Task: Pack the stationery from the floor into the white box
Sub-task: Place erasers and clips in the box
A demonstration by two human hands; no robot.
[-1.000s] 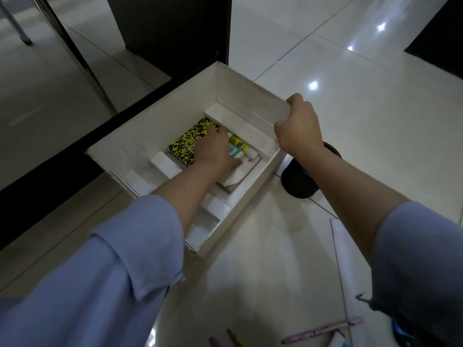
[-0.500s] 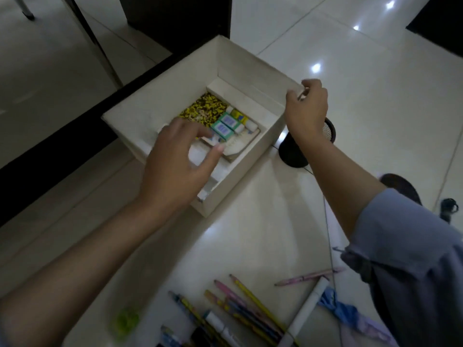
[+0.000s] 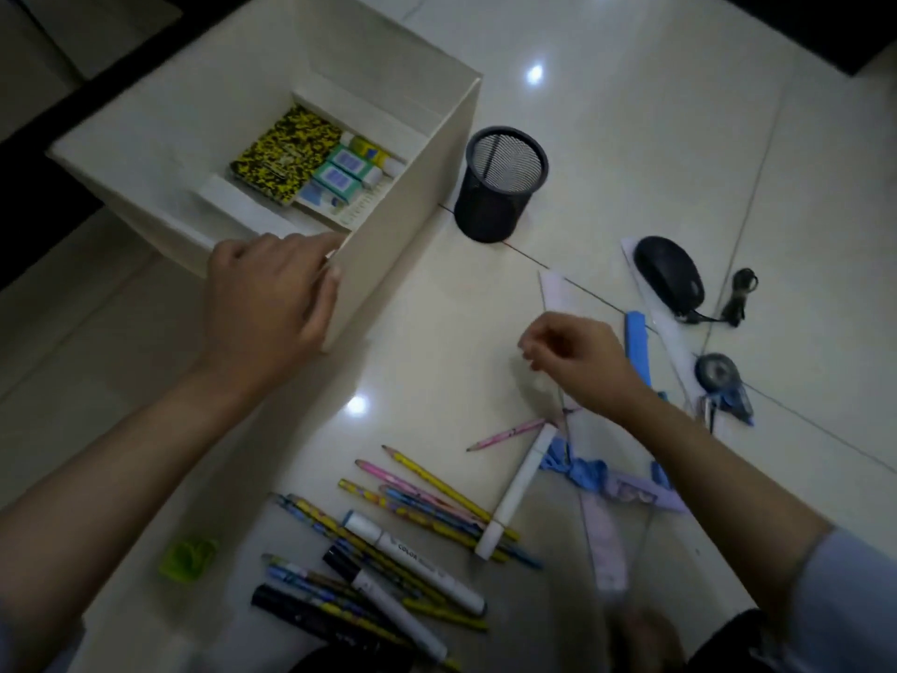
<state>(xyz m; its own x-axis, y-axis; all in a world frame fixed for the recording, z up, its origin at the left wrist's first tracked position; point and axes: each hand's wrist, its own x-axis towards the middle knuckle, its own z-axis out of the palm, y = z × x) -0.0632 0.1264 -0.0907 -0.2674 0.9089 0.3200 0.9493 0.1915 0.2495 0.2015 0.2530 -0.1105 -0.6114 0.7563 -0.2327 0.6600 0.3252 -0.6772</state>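
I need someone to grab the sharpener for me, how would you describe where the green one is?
Start at the white box, then go down past the left hand to the pencils. The green sharpener lies alone left of them, the only green thing there.

Bare floor (image 3: 427, 361) lies open between white box (image 3: 403, 225) and pencils (image 3: 437, 497).

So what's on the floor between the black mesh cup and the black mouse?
Nothing: in the head view, only bare shiny floor tile separates the black mesh pen cup from the black computer mouse.
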